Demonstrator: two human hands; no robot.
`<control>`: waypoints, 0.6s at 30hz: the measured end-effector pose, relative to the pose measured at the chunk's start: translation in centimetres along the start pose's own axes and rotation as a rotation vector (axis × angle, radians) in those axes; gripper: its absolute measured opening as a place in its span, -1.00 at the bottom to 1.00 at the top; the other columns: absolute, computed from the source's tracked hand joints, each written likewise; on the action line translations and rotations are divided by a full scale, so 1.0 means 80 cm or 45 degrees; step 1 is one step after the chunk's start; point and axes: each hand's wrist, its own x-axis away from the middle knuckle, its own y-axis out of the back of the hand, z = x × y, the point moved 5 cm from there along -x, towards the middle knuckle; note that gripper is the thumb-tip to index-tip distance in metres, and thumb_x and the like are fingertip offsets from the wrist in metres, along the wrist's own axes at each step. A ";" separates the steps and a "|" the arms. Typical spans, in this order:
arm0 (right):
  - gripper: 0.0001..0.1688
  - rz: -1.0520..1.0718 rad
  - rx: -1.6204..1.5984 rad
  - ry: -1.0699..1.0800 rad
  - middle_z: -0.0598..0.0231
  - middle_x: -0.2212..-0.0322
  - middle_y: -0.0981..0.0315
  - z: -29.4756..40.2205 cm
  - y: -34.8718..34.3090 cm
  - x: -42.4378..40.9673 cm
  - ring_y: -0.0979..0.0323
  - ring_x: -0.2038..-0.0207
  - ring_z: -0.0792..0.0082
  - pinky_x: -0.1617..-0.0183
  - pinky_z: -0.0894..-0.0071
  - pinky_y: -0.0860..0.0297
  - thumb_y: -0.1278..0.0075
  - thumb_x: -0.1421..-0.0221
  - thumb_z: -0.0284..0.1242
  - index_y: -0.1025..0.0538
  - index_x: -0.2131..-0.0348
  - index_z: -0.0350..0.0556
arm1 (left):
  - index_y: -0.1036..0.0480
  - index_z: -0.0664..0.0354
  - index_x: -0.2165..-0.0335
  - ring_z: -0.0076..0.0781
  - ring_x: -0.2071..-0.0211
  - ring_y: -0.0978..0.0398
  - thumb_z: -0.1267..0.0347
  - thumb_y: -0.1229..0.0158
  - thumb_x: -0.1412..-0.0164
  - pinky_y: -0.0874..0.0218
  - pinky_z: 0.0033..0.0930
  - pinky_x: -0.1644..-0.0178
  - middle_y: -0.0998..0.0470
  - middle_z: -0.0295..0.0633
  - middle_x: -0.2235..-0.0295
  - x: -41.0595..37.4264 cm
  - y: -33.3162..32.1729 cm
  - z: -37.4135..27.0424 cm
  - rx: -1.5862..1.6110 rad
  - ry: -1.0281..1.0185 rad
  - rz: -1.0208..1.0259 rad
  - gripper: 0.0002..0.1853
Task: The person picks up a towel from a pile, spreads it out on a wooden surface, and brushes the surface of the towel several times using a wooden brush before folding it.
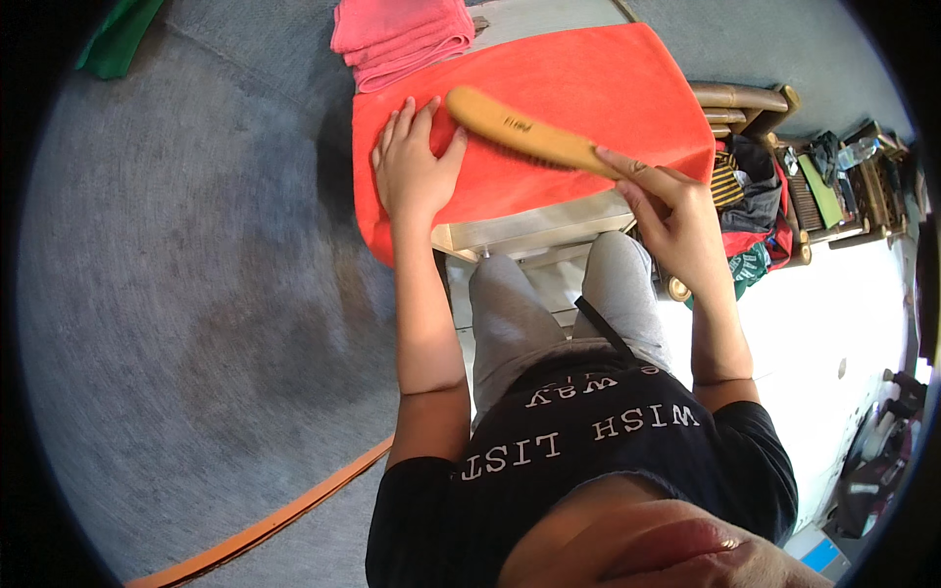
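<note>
A red-orange cloth point(588, 81) covers most of a small white table point(544, 228) before me and hangs over its left edge. My left hand point(415, 165) lies flat on the cloth's left part, fingers spread and palm down. In my right hand point(673, 213) I grip the handle end of a long wooden brush point(529, 136). The brush is tilted slightly, its bare back up, with short dark bristles showing along the lower edge. Its rounded tip is close to my left fingers. Whether the bristles touch the cloth cannot be told.
Folded pink towels point(404, 37) are stacked at the table's far left corner. To the right, a bamboo bench point(742, 103) holds bags, clothing point(750, 191) and a plastic bottle point(856, 153). A grey wall point(206, 257) runs along the left. More bags point(875, 478) lie at the lower right.
</note>
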 end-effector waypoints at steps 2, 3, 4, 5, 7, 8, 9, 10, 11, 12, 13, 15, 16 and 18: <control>-0.62 -0.129 -0.057 -0.066 0.22 0.64 -0.37 -0.025 0.008 0.001 -0.08 0.64 0.68 0.58 0.59 -0.10 0.03 -0.10 -0.56 -0.51 0.06 0.00 | -0.31 -0.04 -0.08 -0.22 -0.22 -0.07 0.00 -0.06 -0.09 0.15 -0.12 -0.25 -0.19 -0.16 -0.18 0.000 0.002 -0.002 0.008 -0.004 -0.002 -0.40; -0.62 -0.191 -0.084 -0.093 0.22 0.64 -0.36 -0.036 0.013 0.002 -0.05 0.65 0.69 0.59 0.59 -0.07 0.02 -0.10 -0.56 -0.50 0.05 0.02 | -0.31 -0.04 -0.07 -0.20 -0.22 -0.08 0.01 -0.06 -0.10 0.15 -0.11 -0.24 -0.20 -0.15 -0.18 0.000 0.003 -0.003 0.009 -0.009 -0.005 -0.41; -0.60 -0.239 0.011 -0.136 0.09 0.71 -0.35 -0.041 0.024 0.005 -0.10 0.75 0.51 0.60 0.48 -0.18 0.00 -0.07 -0.52 -0.52 0.06 0.14 | -0.32 -0.04 -0.07 -0.18 -0.22 -0.08 0.02 -0.06 -0.11 0.15 -0.10 -0.24 -0.20 -0.14 -0.18 0.002 0.004 -0.004 0.010 -0.013 -0.008 -0.42; -0.59 -0.285 0.023 -0.171 0.10 0.72 -0.34 -0.050 0.030 0.009 -0.08 0.74 0.56 0.60 0.51 -0.16 0.00 -0.08 -0.53 -0.51 0.05 0.14 | -0.32 -0.04 -0.07 -0.17 -0.21 -0.09 0.03 -0.07 -0.12 0.14 -0.09 -0.24 -0.20 -0.12 -0.17 0.003 0.004 -0.005 0.010 -0.017 -0.011 -0.43; -0.59 -0.381 0.053 -0.241 0.13 0.72 -0.31 -0.075 0.046 0.021 -0.04 0.71 0.66 0.61 0.57 -0.12 0.01 -0.09 -0.53 -0.50 0.04 0.15 | -0.32 -0.04 -0.07 -0.17 -0.21 -0.08 0.04 -0.07 -0.12 0.14 -0.11 -0.24 -0.20 -0.13 -0.17 0.002 0.004 -0.007 0.008 -0.015 -0.007 -0.44; -0.59 -0.445 0.091 -0.196 0.23 0.73 -0.27 -0.092 0.054 0.024 0.00 0.68 0.74 0.62 0.63 -0.07 0.01 -0.11 -0.52 -0.49 0.03 0.15 | -0.32 -0.04 -0.07 -0.17 -0.22 -0.08 0.05 -0.07 -0.12 0.14 -0.11 -0.24 -0.20 -0.13 -0.17 0.003 0.004 -0.007 0.007 -0.012 -0.003 -0.44; -0.60 -0.557 0.032 -0.187 0.27 0.67 -0.38 -0.103 0.058 0.025 0.02 0.67 0.75 0.61 0.65 -0.06 0.02 -0.13 -0.51 -0.48 0.02 0.15 | -0.32 -0.03 -0.07 -0.16 -0.21 -0.09 0.05 -0.07 -0.12 0.13 -0.12 -0.24 -0.21 -0.13 -0.17 0.002 0.004 -0.007 0.008 -0.016 -0.005 -0.44; -0.62 -0.538 0.058 -0.305 0.23 0.59 -0.46 -0.115 0.064 0.028 -0.04 0.64 0.76 0.58 0.66 -0.11 0.03 -0.15 -0.50 -0.48 0.02 0.14 | -0.32 -0.03 -0.07 -0.16 -0.21 -0.09 0.05 -0.07 -0.12 0.13 -0.12 -0.24 -0.21 -0.13 -0.17 0.002 0.004 -0.007 0.009 -0.019 -0.007 -0.44; -0.63 -0.517 0.083 -0.424 0.20 0.51 -0.54 -0.125 0.070 0.031 -0.11 0.61 0.77 0.54 0.67 -0.17 0.03 -0.16 -0.49 -0.48 0.02 0.13 | -0.32 -0.03 -0.07 -0.16 -0.21 -0.09 0.06 -0.07 -0.13 0.12 -0.12 -0.24 -0.21 -0.12 -0.17 0.004 0.004 -0.005 0.011 -0.022 -0.010 -0.45; -0.64 -0.616 0.055 -0.333 0.15 0.45 -0.55 -0.135 0.075 0.034 -0.17 0.57 0.77 0.49 0.66 -0.22 0.04 -0.17 -0.48 -0.48 0.02 0.13 | -0.32 -0.03 -0.07 -0.17 -0.21 -0.09 0.05 -0.08 -0.12 0.13 -0.11 -0.24 -0.21 -0.14 -0.17 0.002 0.002 -0.007 0.017 -0.021 -0.003 -0.44; -0.64 -0.716 0.022 -0.231 0.10 0.39 -0.57 -0.142 0.075 0.034 -0.23 0.52 0.76 0.43 0.66 -0.27 0.04 -0.17 -0.47 -0.49 0.02 0.12 | -0.32 -0.03 -0.07 -0.18 -0.21 -0.09 0.05 -0.08 -0.11 0.14 -0.09 -0.24 -0.21 -0.15 -0.17 0.002 0.001 -0.004 0.018 -0.018 -0.006 -0.43; -0.64 -0.808 0.069 -0.255 0.04 0.37 -0.55 -0.156 0.078 0.036 -0.30 0.46 0.73 0.34 0.63 -0.32 0.08 -0.19 -0.48 -0.47 0.00 0.09 | -0.32 -0.04 -0.07 -0.20 -0.22 -0.08 0.04 -0.08 -0.10 0.15 -0.08 -0.25 -0.21 -0.17 -0.17 0.001 0.002 -0.002 0.022 -0.009 -0.006 -0.43; -0.64 -0.817 0.066 -0.331 0.03 0.34 -0.54 -0.174 0.077 0.040 -0.31 0.47 0.72 0.35 0.62 -0.32 0.10 -0.20 -0.48 -0.47 0.01 0.08 | -0.32 -0.04 -0.07 -0.19 -0.22 -0.08 0.04 -0.08 -0.10 0.15 -0.08 -0.25 -0.21 -0.17 -0.17 -0.001 0.001 -0.003 0.028 -0.013 0.003 -0.43; -0.64 -0.878 0.093 -0.338 0.20 0.51 -0.53 -0.217 0.076 0.051 -0.24 0.57 0.75 0.50 0.66 -0.23 0.15 -0.24 -0.46 -0.42 -0.03 0.05 | -0.31 -0.04 -0.07 -0.19 -0.22 -0.08 0.06 -0.08 -0.11 0.13 -0.09 -0.24 -0.21 -0.17 -0.17 -0.004 0.002 -0.009 0.024 -0.028 0.016 -0.44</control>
